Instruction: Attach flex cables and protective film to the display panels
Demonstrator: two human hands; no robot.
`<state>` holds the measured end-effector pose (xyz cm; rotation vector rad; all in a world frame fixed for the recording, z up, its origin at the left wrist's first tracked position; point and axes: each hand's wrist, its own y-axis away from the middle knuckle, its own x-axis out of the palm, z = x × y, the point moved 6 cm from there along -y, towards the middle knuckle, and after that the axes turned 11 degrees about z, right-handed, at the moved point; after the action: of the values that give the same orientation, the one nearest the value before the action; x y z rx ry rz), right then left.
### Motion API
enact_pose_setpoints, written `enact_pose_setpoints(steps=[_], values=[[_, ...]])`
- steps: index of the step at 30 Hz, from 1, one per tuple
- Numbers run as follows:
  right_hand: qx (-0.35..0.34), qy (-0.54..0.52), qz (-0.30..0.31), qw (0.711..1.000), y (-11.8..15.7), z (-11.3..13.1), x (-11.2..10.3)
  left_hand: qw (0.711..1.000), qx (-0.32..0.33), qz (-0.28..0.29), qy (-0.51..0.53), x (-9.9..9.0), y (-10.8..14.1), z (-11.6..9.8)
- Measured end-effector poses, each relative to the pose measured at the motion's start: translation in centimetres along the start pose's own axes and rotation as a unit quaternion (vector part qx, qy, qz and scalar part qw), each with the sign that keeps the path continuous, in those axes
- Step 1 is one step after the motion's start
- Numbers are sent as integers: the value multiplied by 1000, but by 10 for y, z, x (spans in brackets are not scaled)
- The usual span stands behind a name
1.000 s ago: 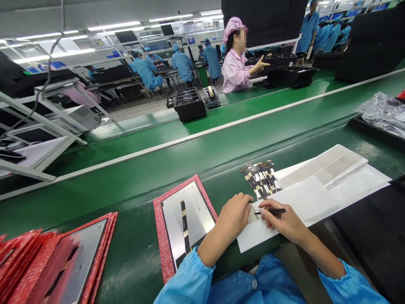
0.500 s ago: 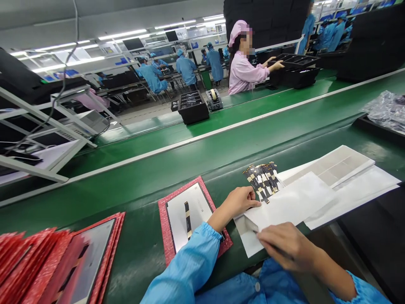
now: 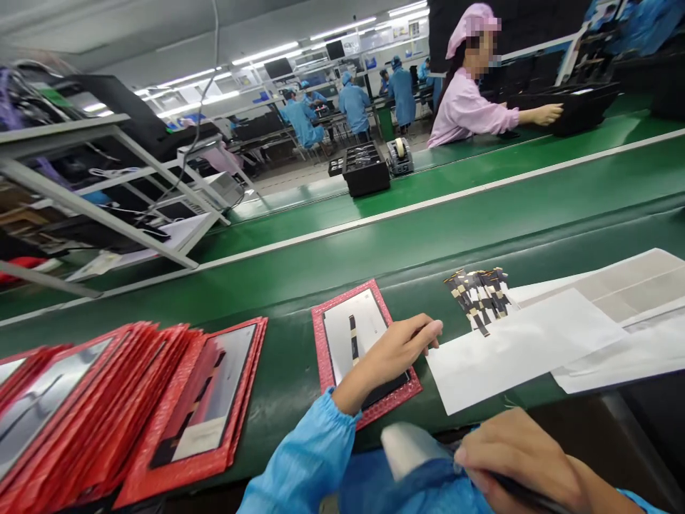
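My left hand (image 3: 404, 346) is held over the right side of a display panel (image 3: 332, 321), fingers loosely bent, with nothing visible in them. Its fingertips are close to the corner of a white sheet (image 3: 514, 350). The panel lies on a red bubble-wrap bag (image 3: 320, 343), and a black flex cable (image 3: 354, 339) rests on its pale back. My right hand (image 3: 519, 457), low at the front edge, is closed around dark, slim tweezers (image 3: 508, 489), partly hidden and blurred. A whitish piece of film or paper (image 3: 409, 450) is beside their tip; I cannot tell whether they grip it.
Several flex cables (image 3: 479, 296) are heaped behind the white sheet. More sheets (image 3: 636, 285) lie to the right. Red bubble-wrap bags with panels (image 3: 133, 400) are stacked at the left. Across the green belt (image 3: 300, 250), a person in pink (image 3: 471, 107) reaches toward black trays (image 3: 583, 107).
My right hand has drawn back from the white sheet toward my lap, and a whitish piece now shows there. My left hand has lifted off the sheet. The view has swung left.
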<state>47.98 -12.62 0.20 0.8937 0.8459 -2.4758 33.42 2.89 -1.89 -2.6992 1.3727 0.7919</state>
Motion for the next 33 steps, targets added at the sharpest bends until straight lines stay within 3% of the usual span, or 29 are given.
enact_pose_setpoints(steps=[2, 5, 9, 11, 13, 17, 23, 33], values=[[-38, 4, 5, 999, -10, 0, 7, 999, -7, -15, 47, 0, 37, 7], [-35, 4, 8, 999, -17, -6, 19, 991, -24, -64, 111, 10, 86, 29], [-32, 22, 6, 999, -23, -7, 26, 967, -146, -174, 113, 32, 137, 73], [-33, 29, 5, 999, -27, -6, 27, 955, -191, -191, 119, 47, 153, 87], [-29, 34, 6, 999, -30, -5, 27, 950, -193, -191, 155, 60, 160, 92], [-6, 37, 0, 999, -36, -4, 28, 941, -136, -198, 238, 73, 162, 89], [11, 22, -20, 1000, -43, -3, 28, 919, -136, -230, 291, 72, 160, 91], [41, 17, -15, 999, -46, -7, 30, 907, -118, -186, 359, 70, 159, 86]])
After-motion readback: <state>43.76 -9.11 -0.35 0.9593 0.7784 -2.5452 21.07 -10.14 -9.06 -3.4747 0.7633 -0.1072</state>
